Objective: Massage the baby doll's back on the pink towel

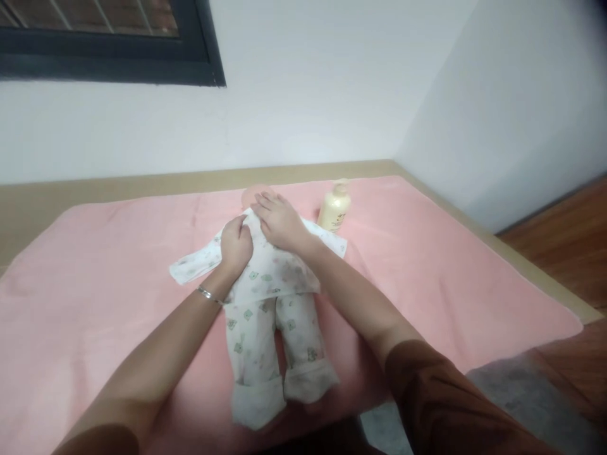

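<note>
A baby doll lies on its back or front, I cannot tell which, with its rounded head (256, 193) mostly covered by my right hand. It wears a white long-sleeved top (265, 278) with small green prints and matching trousers (253, 341) with rolled cuffs. My left hand (236, 245) is closed on the top near the shoulder, a bracelet (208, 294) round its wrist. Stretched fingers of my right hand (282, 222) rest flat across the collar and the lower edge of the head. Both sleeves spread out sideways.
Just right of the doll's head stands a cream pump bottle (336, 205). Under everything is a pink blanket (403, 265) on a tan-edged surface (303, 169). White walls (313, 88) rise behind and to the right, with a dark-framed window (203, 44) at upper left.
</note>
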Demonstrator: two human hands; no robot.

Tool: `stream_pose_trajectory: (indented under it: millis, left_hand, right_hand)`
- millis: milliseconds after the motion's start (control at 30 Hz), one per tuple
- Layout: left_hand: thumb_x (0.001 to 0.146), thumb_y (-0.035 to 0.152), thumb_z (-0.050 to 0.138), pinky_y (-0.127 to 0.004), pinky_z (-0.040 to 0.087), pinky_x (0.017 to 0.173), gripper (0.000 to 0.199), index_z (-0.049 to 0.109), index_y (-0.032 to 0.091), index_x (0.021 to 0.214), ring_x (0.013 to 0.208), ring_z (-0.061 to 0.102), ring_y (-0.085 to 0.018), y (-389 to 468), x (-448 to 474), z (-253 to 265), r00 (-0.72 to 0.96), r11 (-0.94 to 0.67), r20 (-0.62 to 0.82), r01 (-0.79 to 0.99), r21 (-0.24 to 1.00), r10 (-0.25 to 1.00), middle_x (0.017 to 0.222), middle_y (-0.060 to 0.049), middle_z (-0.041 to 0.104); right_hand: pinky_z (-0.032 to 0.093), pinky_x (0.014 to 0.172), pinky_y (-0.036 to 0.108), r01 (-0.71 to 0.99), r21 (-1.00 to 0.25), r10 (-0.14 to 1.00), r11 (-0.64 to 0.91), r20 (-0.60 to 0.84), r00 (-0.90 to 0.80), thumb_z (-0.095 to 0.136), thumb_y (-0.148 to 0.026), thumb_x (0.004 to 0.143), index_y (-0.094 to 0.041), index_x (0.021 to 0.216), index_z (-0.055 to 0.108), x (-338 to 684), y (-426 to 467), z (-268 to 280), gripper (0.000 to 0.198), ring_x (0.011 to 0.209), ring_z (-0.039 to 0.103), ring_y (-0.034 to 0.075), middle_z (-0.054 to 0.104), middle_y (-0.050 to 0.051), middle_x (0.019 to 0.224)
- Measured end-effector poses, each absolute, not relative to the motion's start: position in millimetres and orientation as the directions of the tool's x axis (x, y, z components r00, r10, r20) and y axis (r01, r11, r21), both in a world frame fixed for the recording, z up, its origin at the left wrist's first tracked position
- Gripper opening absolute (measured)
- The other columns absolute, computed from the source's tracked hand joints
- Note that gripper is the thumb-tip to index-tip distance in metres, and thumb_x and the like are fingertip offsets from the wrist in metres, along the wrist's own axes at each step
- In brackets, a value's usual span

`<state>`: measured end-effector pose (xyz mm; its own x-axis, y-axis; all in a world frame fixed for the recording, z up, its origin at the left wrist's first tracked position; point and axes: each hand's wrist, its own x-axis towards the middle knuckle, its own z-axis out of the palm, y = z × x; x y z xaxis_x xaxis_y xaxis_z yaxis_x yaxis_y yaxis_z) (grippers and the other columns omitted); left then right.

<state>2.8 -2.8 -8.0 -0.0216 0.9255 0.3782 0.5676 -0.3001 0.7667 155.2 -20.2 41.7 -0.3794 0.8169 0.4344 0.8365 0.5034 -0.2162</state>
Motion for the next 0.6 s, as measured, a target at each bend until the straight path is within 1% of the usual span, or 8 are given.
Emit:
stream_pose_trajectory:
  millis: [67,167,233,300,367,467,533,600]
  left_hand:
    - [0.087,0.026,0.042,-0.048,0.043,0.117,0.048,0.066,0.015,0.127,0.128,0.059,-0.03,-2,2,-5,-0.021,-0.297,0.369,0.553,0.778,0.929,0.133,-0.012,0.067]
    - [0.087,0.028,0.048,-0.048,0.04,0.12,0.045,0.067,0.017,0.126,0.13,0.058,-0.029,-3,4,4,-0.045,-0.264,0.333,0.512,0.818,0.942,0.135,-0.011,0.066]
    - [0.089,0.034,0.05,-0.045,0.039,0.121,0.043,0.067,0.018,0.125,0.131,0.058,-0.028,-7,12,15,-0.062,-0.275,0.34,0.463,0.843,0.938,0.135,-0.01,0.066]
    - [0.095,0.044,0.043,-0.042,0.039,0.121,0.045,0.067,0.018,0.123,0.133,0.057,-0.026,-14,26,30,-0.057,-0.345,0.389,0.359,0.868,0.92,0.136,-0.01,0.066]
    - [0.1,0.052,0.028,-0.039,0.039,0.121,0.057,0.065,0.018,0.125,0.135,0.056,-0.023,-22,46,47,-0.006,-0.405,0.414,0.196,0.893,0.91,0.138,-0.011,0.064]
    - [0.099,0.063,0.007,-0.044,0.044,0.117,0.078,0.059,0.018,0.135,0.136,0.056,-0.025,-24,81,73,0.186,-0.294,0.287,0.016,0.956,0.94,0.141,-0.013,0.062]
    - [0.097,0.069,0.009,-0.047,0.045,0.116,0.08,0.053,0.02,0.143,0.14,0.052,-0.027,-15,103,86,0.297,-0.184,0.171,0.018,0.983,0.94,0.143,-0.014,0.06]
    - [0.096,0.07,0.022,-0.048,0.045,0.114,0.076,0.049,0.02,0.147,0.144,0.047,-0.03,0,123,94,0.401,-0.091,0.06,0.058,0.994,0.914,0.144,-0.017,0.057]
  right_hand:
    - [0.028,0.127,0.049,0.817,-0.227,0.773,0.53,0.524,-0.357,0.038,-0.011,0.092,-0.018,0.142,0.054,176,-15,57,0.053,0.15,0.038,0.022,0.047,0.008,0.157]
    - [0.027,0.128,0.051,0.813,-0.273,0.725,0.515,0.644,-0.243,0.033,-0.014,0.094,-0.022,0.146,0.05,213,-11,82,0.055,0.15,0.037,0.021,0.045,0.005,0.158]
    - [0.023,0.129,0.053,0.828,-0.3,0.706,0.473,0.691,-0.153,0.031,-0.019,0.097,-0.024,0.148,0.048,239,-11,96,0.054,0.152,0.034,0.023,0.043,0.004,0.16]
    - [0.02,0.129,0.056,0.861,-0.332,0.717,0.386,0.695,-0.053,0.03,-0.025,0.1,-0.024,0.149,0.045,262,-14,105,0.052,0.154,0.029,0.025,0.038,0.004,0.162]
    - [0.018,0.128,0.06,0.888,-0.378,0.755,0.262,0.653,0.056,0.029,-0.032,0.102,-0.023,0.153,0.041,281,-18,110,0.053,0.157,0.022,0.028,0.031,0.005,0.165]
    - [0.017,0.124,0.066,0.877,-0.472,0.843,0.083,0.503,0.191,0.035,-0.04,0.101,-0.016,0.157,0.033,302,-21,108,0.061,0.158,0.012,0.036,0.02,0.012,0.169]
    - [0.018,0.123,0.068,0.853,-0.522,0.891,0.011,0.392,0.229,0.041,-0.044,0.099,-0.011,0.157,0.031,312,-20,105,0.068,0.157,0.009,0.041,0.017,0.017,0.168]
    - [0.017,0.123,0.068,0.838,-0.546,0.91,-0.004,0.345,0.23,0.042,-0.048,0.099,-0.009,0.158,0.03,316,-17,102,0.072,0.157,0.008,0.043,0.016,0.02,0.168]
